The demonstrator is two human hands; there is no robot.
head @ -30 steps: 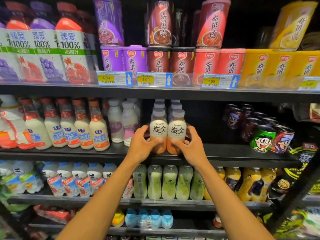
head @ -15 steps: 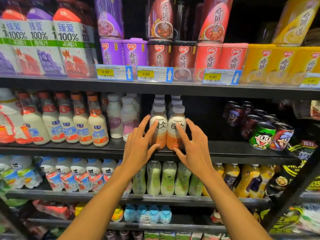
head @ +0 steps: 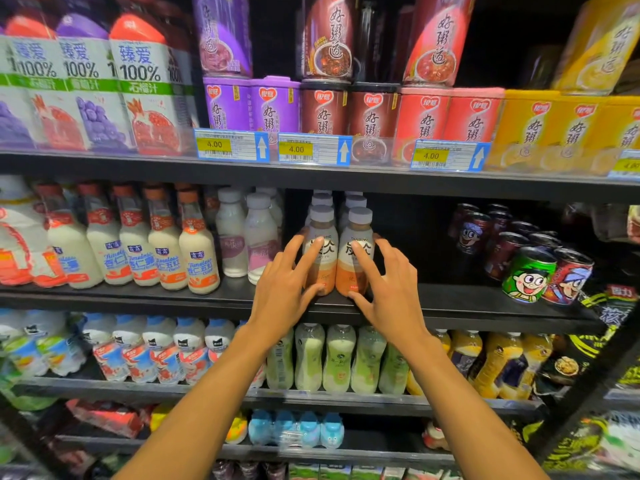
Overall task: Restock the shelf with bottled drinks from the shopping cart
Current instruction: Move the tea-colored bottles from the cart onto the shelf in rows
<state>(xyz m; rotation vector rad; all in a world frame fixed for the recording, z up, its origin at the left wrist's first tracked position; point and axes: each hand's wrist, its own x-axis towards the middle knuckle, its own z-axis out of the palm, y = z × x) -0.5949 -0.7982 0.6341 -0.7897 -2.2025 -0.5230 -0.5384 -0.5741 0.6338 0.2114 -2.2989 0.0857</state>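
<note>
Two brown milk-tea bottles with grey caps stand side by side at the front of the middle shelf (head: 450,306): the left bottle (head: 320,233) and the right bottle (head: 358,240). More of the same bottles line up behind them. My left hand (head: 285,285) lies with spread, straight fingers against the left bottle, thumb near its base. My right hand (head: 389,285) mirrors it on the right bottle. Neither hand wraps around a bottle. The shopping cart is out of view.
White almond-milk bottles (head: 199,251) and pale yoghurt bottles (head: 258,237) crowd the shelf to the left. Dark gap to the right, then cartoon cans (head: 528,275). Porridge cups and price tags (head: 313,148) sit above; green bottles (head: 341,358) fill the shelf below.
A second ago both hands gripped the two front bottles. Since then the fingers have opened and straightened, and now they only touch the bottles, which stand on the shelf.
</note>
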